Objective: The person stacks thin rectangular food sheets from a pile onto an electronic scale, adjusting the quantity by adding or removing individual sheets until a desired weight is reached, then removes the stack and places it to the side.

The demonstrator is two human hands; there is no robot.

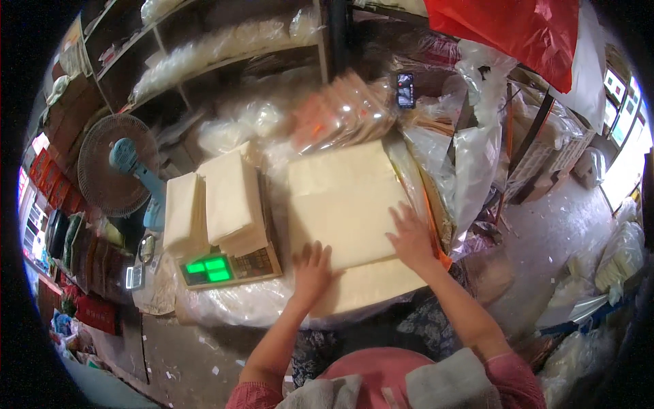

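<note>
A large, flat cream paper sheet (344, 211) lies on the table in front of me, its near part marked off by a crosswise edge or fold. On its lower left edge rests my left hand (313, 269), fingers spread and holding nothing. My right hand (412, 235) lies open on the sheet's right side, its fingers pointing up and left. Left of the sheet stands a digital scale (272, 262) with a lit green display (208, 268). Two thick stacks of cream paper, a left stack (184, 211) and a right stack (235, 198), sit on it side by side.
Clear plastic packs of brownish-orange sheets (344, 112) lie behind the large sheet. A phone (405, 91) stands upright at the back. An electric fan (119, 163) is at the left. Shelves with plastic-wrapped bundles (218, 54) rise behind; a red plastic sheet (511, 34) hangs at upper right.
</note>
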